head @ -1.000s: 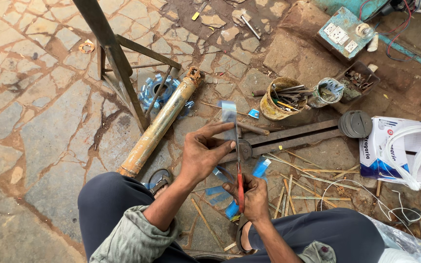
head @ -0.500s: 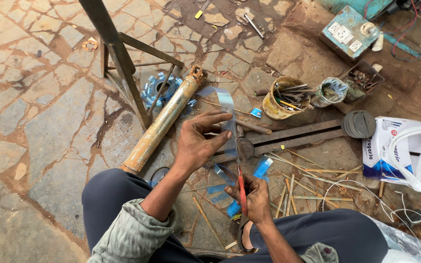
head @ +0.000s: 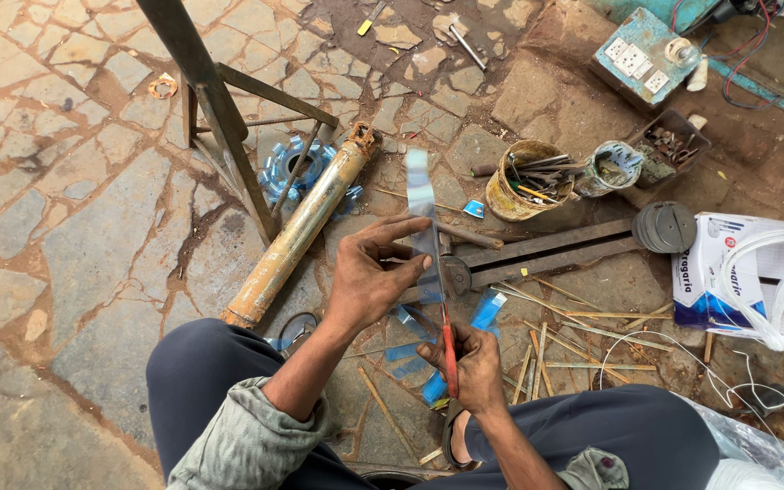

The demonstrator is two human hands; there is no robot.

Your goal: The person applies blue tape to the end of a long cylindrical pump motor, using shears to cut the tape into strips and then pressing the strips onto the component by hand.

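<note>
We see the left hand (head: pixel 369 281) at the frame's centre pinching a clear plastic strip (head: pixel 422 204) that rises upward, while the right hand (head: pixel 474 363) below is closed round red-handled scissors (head: pixel 446 336). The limp strip could twist in the blades and cut crooked, we judge, or a fingertip get nicked. The blades are too thin to make out, and the strip's top is blurred

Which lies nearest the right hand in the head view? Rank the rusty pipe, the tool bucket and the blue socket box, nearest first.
From the right hand:
1. Rusty pipe, up-left on the paving.
2. Tool bucket, up and slightly right.
3. Blue socket box, far top right.
</note>
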